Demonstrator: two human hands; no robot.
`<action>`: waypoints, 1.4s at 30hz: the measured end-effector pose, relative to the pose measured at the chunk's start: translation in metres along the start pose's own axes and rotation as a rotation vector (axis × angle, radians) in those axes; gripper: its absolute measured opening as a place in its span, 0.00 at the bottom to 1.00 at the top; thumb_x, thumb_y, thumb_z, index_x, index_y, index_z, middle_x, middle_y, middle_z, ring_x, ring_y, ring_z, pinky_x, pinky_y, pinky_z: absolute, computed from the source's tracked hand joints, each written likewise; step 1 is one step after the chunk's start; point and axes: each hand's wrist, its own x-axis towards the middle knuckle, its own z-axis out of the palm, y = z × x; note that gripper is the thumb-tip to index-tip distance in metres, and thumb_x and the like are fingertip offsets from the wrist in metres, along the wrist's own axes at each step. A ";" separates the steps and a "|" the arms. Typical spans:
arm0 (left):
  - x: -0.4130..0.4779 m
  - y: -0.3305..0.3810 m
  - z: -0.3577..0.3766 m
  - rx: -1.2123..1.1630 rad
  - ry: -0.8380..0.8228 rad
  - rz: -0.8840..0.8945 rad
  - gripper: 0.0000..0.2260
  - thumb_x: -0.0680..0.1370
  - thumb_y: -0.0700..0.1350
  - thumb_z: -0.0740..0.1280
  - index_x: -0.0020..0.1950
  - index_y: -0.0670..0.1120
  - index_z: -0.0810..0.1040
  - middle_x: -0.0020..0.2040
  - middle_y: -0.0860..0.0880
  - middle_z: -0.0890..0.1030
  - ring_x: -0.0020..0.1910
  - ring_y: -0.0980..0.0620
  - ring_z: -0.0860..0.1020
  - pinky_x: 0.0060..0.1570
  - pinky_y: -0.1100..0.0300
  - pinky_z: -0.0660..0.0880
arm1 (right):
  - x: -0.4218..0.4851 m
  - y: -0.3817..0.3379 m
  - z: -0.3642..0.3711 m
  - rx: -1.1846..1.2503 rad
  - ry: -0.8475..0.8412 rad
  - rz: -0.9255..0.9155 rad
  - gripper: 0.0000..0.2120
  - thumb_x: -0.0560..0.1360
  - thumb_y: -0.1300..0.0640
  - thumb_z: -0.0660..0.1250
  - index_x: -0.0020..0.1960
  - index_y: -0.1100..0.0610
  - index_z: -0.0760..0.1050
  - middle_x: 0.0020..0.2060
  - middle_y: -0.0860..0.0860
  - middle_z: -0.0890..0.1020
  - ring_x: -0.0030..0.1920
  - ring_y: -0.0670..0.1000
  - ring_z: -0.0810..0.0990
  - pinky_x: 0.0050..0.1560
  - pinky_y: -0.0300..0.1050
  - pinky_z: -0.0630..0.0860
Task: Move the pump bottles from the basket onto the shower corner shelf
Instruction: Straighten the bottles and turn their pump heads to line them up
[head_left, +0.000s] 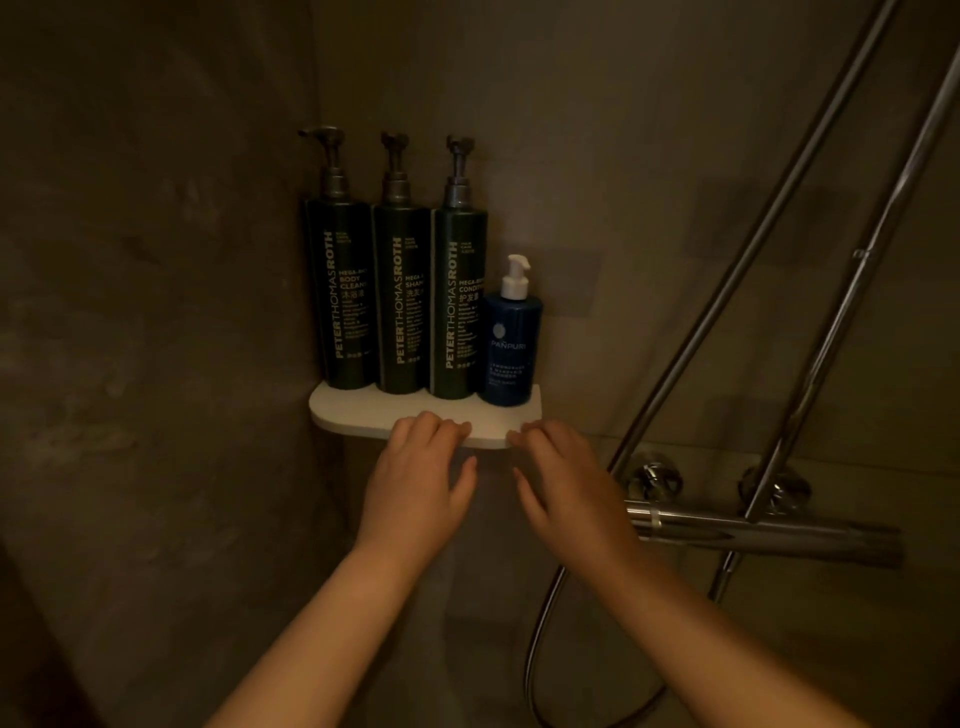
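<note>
Both the left hand (415, 467) and the right hand (563, 480) are hiding part of the shelf's (343, 410) front edge. The dark bottles' (400, 301) labels are curving out of sight mid-word. The blue bottle's (511, 358) fine print is blurring. The shower hose (530, 660) is leaving the frame's bottom edge.

Dim light, dark mottled stone-look walls (156, 270), chrome mixer bar (753, 530) at right, riser rail (841, 322), hose (535, 649) looping below

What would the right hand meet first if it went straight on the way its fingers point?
The right hand would likely meet the white shelf first, then the blue bottle; depth is unclear.
</note>
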 end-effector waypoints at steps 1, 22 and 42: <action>-0.001 0.001 0.000 0.011 -0.010 -0.005 0.17 0.77 0.49 0.64 0.65 0.49 0.72 0.55 0.52 0.73 0.57 0.55 0.67 0.51 0.65 0.65 | 0.001 -0.001 -0.002 -0.005 -0.006 -0.003 0.15 0.74 0.56 0.64 0.61 0.53 0.71 0.56 0.50 0.73 0.55 0.48 0.72 0.49 0.35 0.66; -0.008 0.016 -0.017 0.149 -0.296 -0.039 0.33 0.76 0.48 0.64 0.77 0.50 0.51 0.76 0.48 0.55 0.74 0.50 0.52 0.70 0.58 0.51 | 0.000 -0.024 -0.023 0.004 -0.303 0.166 0.28 0.74 0.64 0.62 0.72 0.56 0.59 0.71 0.53 0.61 0.59 0.57 0.73 0.56 0.46 0.72; -0.009 0.006 -0.009 0.255 -0.323 0.065 0.35 0.77 0.46 0.62 0.77 0.45 0.45 0.77 0.45 0.51 0.75 0.47 0.47 0.72 0.52 0.45 | 0.000 -0.041 -0.011 -0.152 -0.295 0.291 0.31 0.75 0.60 0.64 0.74 0.55 0.55 0.75 0.52 0.56 0.63 0.57 0.73 0.55 0.47 0.73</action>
